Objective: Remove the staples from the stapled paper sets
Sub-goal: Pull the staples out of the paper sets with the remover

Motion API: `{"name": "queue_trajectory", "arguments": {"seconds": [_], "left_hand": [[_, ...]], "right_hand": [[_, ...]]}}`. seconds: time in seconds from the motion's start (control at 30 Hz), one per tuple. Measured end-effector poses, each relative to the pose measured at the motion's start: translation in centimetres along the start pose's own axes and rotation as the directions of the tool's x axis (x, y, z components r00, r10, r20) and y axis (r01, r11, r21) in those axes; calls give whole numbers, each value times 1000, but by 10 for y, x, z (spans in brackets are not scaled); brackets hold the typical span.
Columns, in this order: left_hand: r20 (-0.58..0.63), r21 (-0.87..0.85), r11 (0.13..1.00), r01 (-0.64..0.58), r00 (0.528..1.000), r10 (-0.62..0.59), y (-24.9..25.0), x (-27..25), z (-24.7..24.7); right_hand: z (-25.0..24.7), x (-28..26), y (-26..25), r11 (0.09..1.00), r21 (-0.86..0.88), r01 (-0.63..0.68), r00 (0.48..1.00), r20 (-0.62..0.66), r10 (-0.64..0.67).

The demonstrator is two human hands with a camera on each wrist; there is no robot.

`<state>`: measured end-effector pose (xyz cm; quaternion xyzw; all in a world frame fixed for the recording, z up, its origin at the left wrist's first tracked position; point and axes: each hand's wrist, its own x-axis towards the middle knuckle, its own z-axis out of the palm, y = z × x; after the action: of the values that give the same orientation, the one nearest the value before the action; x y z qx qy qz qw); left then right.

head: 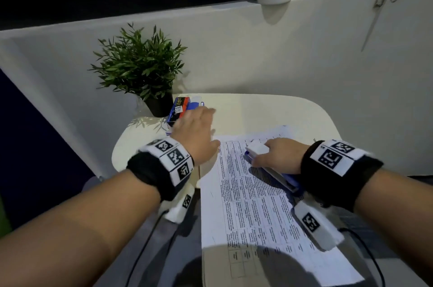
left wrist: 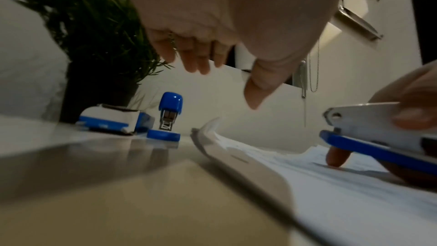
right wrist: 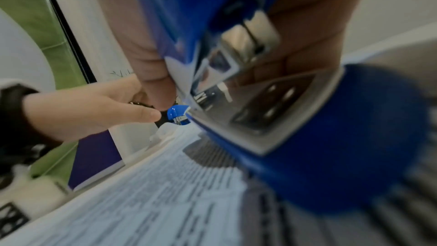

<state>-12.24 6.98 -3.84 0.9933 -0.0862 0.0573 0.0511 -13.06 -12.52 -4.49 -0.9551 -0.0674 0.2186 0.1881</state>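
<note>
The right hand (head: 278, 153) grips a blue stapler (head: 274, 173) on the printed paper set (head: 255, 211). The left hand (head: 196, 132) hovers, fingers relaxed, beside it. The thin sheets probably tear easily, so hold them flat near the stapled corner.

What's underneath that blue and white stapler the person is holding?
The stapler, gripped by the right hand, is over the printed paper set. One fingertip below it touches the sheet. Whether a staple lies beneath is hidden by the stapler and hand.
</note>
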Motion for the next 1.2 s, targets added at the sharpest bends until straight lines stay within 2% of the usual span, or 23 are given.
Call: {"name": "queue_trajectory", "arguments": {"seconds": [0.07,0.13,0.2,0.37,0.4,0.47,0.57,0.63,0.7,0.77,0.83,0.9,1.07,1.2], "left_hand": [[194,51,992,-114,976,102,0,12,1],[394,91,985,-148,913,101,3,23,4],[478,129,976,-174,874,92,7,30,5],[444,80,985,-155,890,104,12,32,2],[412,60,982,-177,901,137,12,30,1],[356,105,948,-301,901,246,11,25,-1],[359,243,829,-504,840,406,6,16,3],[377,299,770,-564,811,448,-1,8,9],[427,325,703,-632,762,487,-5,-3,12],[446,275,706,-653,737,508,-8,-11,14],[434,260,717,-647,741,512,-7,-13,15],[431,272,743,-611,768,474,-3,-13,15],[399,175,873,-456,843,361,3,-12,19],[422,200,873,-445,843,334,12,-19,18]], "right_hand": [[0,-1,-3,999,-39,-5,1000,13,5],[2,-3,-4,999,-49,-13,1000,14,14],[2,-4,-2,999,-29,-24,1000,13,24],[2,-4,3,997,66,-30,1000,5,29],[2,-4,4,998,64,-29,1000,4,29],[3,-4,5,997,80,-24,1000,-5,24],[5,-5,8,988,153,-14,999,-29,19],[6,-4,9,981,193,-13,998,-54,23],[6,-4,9,978,210,-9,998,-66,23],[7,-4,10,977,215,-6,997,-70,22],[7,-3,10,975,222,-9,997,-72,26],[7,-3,10,973,229,-12,997,-69,29],[6,-3,10,971,238,-7,998,-58,21],[6,-6,9,969,247,11,996,-86,11]]}}
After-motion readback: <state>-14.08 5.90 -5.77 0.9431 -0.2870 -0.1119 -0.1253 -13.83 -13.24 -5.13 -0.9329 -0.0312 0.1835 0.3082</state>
